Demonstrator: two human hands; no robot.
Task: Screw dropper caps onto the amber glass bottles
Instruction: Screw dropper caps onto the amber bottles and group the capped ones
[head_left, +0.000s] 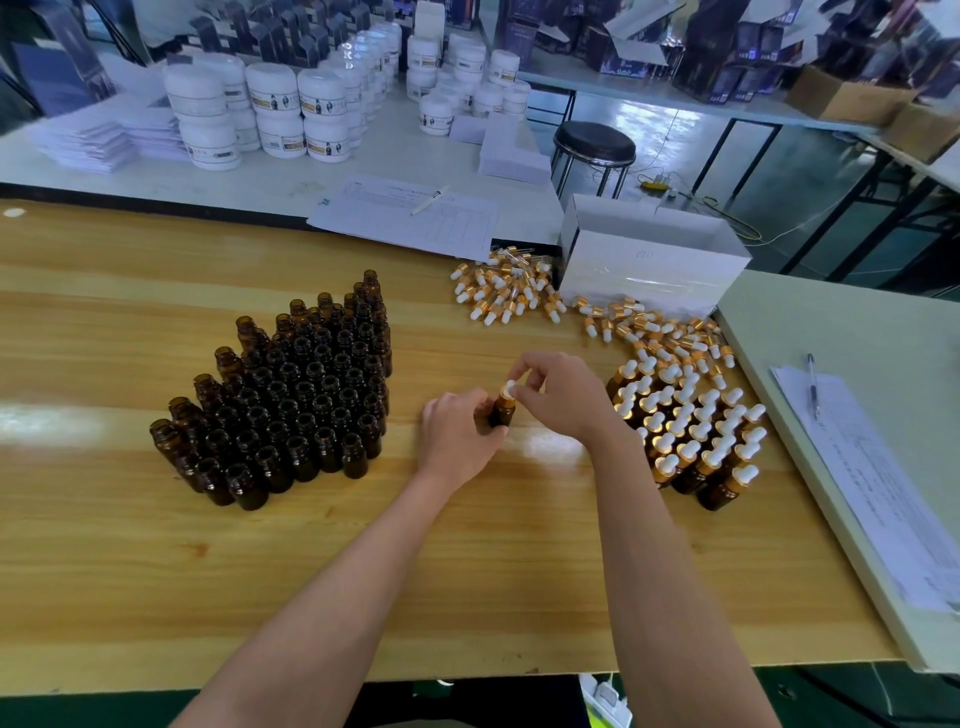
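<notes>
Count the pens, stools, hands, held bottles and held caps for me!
Pens: 2
Stools: 1
Hands: 2
Held bottles: 1
Held caps: 1
Total: 7

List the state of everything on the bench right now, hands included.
held bottle: upright, dropper cap on its neck.
dropper cap: on the held bottle; tightness cannot be told.
left hand: grips the held bottle.
right hand: pinches the dropper cap.
uncapped bottles: upright, necks open.
capped bottles: upright, caps on.
loose caps: lying piled, unfitted.
white box: open.
</notes>
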